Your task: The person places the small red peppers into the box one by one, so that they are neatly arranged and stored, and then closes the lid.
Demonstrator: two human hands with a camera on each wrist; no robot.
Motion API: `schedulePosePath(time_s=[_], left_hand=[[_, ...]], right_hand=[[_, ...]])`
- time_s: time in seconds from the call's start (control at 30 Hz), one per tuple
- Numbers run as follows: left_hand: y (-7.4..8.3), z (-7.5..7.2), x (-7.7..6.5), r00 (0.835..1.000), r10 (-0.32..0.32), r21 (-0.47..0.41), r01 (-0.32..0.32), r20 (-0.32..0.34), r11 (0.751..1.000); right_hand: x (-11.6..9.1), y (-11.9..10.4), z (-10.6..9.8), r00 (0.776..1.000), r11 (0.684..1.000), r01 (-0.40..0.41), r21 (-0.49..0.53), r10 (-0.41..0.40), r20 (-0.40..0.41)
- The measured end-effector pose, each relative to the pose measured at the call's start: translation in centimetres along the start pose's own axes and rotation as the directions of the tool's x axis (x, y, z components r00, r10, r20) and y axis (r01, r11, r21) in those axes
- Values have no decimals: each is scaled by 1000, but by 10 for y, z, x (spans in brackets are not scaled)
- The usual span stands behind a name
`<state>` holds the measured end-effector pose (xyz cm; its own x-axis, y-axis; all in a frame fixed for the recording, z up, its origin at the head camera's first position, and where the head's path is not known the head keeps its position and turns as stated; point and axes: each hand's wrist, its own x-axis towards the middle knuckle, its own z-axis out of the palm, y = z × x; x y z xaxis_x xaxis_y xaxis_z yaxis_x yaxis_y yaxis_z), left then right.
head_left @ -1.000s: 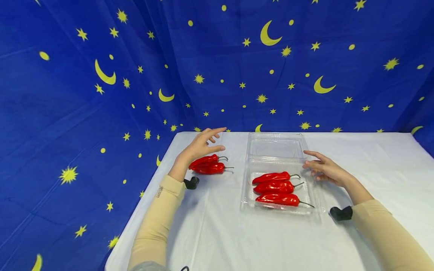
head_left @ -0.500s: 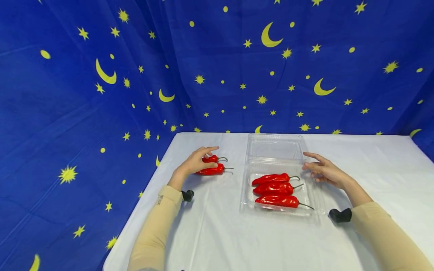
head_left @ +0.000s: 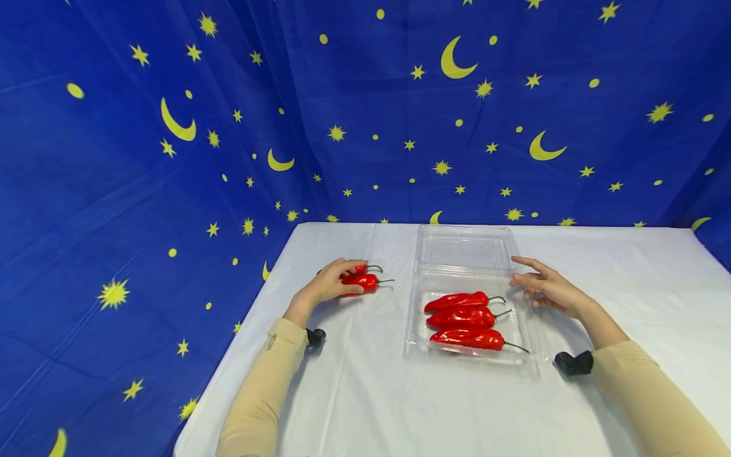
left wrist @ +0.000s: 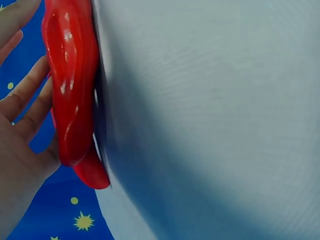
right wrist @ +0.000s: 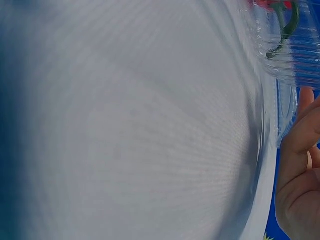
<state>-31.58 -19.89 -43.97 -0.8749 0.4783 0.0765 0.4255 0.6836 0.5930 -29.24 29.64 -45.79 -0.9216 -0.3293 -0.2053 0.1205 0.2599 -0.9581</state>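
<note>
Two red chili peppers (head_left: 366, 284) with green stems lie side by side on the left of the white table. My left hand (head_left: 328, 283) is over them, thumb along the near one and fingers across towards the far one. In the left wrist view, spread fingers (left wrist: 32, 97) reach behind the near pepper (left wrist: 75, 85); whether they press on it I cannot tell. Three more red peppers (head_left: 464, 317) lie in a clear plastic clamshell container (head_left: 419, 330). My right hand (head_left: 551, 289) is at the container's right side, fingers loosely extended, holding nothing.
The container's clear lid (head_left: 467, 247) lies folded back towards the rear. A white cloth covers the table (head_left: 371, 393). A blue curtain (head_left: 365, 114) with yellow stars and moons stands behind and to the left.
My left hand has come down from above the left peppers onto them, its fingers drawing closer round them. The right hand and the container have stayed in place.
</note>
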Motion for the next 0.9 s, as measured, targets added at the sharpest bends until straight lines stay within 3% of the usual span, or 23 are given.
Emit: schedulePosePath(time_s=[0.17,0.53,0.9], left_hand=[[-2,4,-4,999,31,7,-32,38,999],[-7,14,-3,998,-20,96,13,66,995],[-6,15,-7,995,-49,80,42,89,996]], right_hand=[[0,1,0,1000,1000,-7,-2,7,-1],[1,1,0,1000,1000,5,4,-5,-10],[2,2,0,1000,1000,-6,-7,6,-20]])
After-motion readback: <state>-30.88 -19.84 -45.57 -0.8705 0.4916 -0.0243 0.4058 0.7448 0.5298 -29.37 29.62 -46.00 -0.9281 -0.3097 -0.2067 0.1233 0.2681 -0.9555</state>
